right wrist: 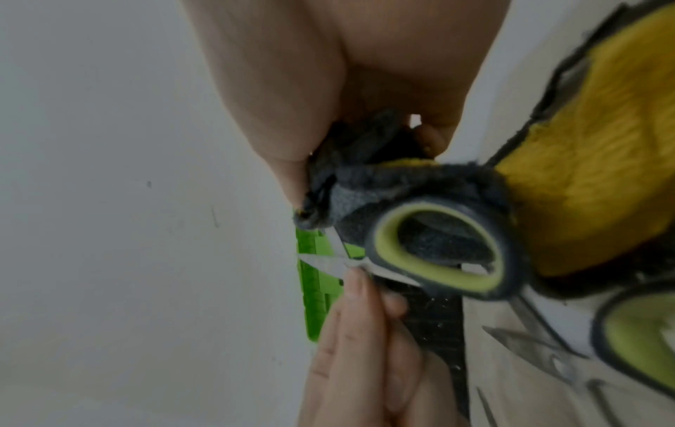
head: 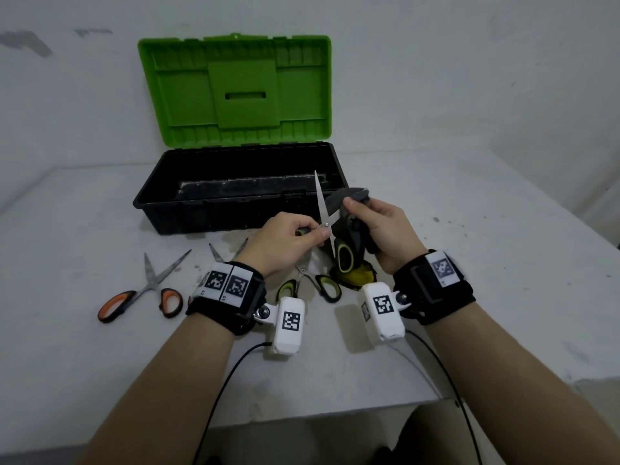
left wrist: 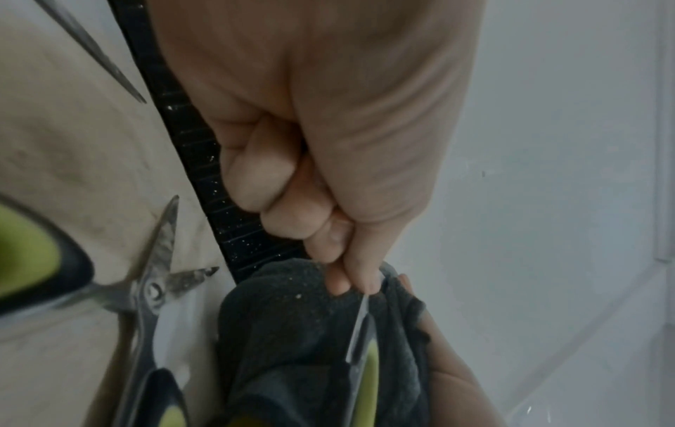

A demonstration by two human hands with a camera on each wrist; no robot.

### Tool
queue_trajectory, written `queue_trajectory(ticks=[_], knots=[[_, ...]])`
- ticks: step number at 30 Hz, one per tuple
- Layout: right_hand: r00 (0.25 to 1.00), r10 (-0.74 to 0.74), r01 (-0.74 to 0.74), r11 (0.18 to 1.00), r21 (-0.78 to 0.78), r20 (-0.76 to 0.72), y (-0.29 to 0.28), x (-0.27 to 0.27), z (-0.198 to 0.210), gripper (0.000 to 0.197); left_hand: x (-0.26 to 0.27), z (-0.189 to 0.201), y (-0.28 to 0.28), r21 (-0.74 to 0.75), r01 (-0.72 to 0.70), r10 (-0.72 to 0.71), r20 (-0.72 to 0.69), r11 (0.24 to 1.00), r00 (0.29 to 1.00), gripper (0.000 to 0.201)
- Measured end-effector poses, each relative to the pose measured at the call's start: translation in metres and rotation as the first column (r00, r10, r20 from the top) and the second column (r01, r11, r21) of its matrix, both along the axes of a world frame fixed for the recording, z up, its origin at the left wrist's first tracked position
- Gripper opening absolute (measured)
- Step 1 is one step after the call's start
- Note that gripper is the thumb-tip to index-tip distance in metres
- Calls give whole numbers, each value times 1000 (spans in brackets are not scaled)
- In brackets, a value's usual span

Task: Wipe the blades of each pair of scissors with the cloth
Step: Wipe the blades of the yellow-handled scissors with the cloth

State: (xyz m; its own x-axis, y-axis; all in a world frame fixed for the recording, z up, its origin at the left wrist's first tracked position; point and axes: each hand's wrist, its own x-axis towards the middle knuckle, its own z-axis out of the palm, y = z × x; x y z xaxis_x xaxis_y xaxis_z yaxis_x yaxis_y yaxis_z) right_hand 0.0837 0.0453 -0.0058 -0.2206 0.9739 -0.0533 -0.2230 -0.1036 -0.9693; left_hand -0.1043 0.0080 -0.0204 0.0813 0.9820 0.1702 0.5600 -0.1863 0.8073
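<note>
Wiping one open pair, mid-task.
Head view, centre: left hand (head: 291, 237) pinching scissors (head: 324, 216) at the pivot, right hand (head: 385, 231) clamping cloth (head: 347, 199) round one blade; three more pairs lying lower left, probably waiting. Wrist views: showing both grips closed likewise.

- left hand (left wrist: 328, 138) curled, fingertips (left wrist: 359, 277) pinching scissors (left wrist: 359, 332) at pivot
- grey cloth (left wrist: 292, 332) wrapped round blade
- second green-handled scissors (left wrist: 157, 289) open on table (left wrist: 73, 144)
- black toolbox wall (left wrist: 204, 179) behind
</note>
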Motion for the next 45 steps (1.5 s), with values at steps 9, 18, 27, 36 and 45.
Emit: queue_trajectory(ticks=[9,18,27,36,45], knots=[[997,71,-72,996,-55,-25,2,26,-1,35,-4,-9,-12,-53,-29,32,58,998,998,24],[975,211,-210,977,-25,74,-21,7,-9,17,6,-2,-15,-36,-9,11,38,999,999,25],[992,106,-102,993,-61,61,-23,-1,-8,23,12,4,-21,-53,8,-7,18,999,1000,23],[999,-36,33,995,-90,-30,-15,9,8,39,15,14,-20,-96,39,-36,30,995,999,23],[955,-180,148,978,-147,-237,-20,18,3,30,12,12,-15,-166,-247,297,510,955,807,22]])
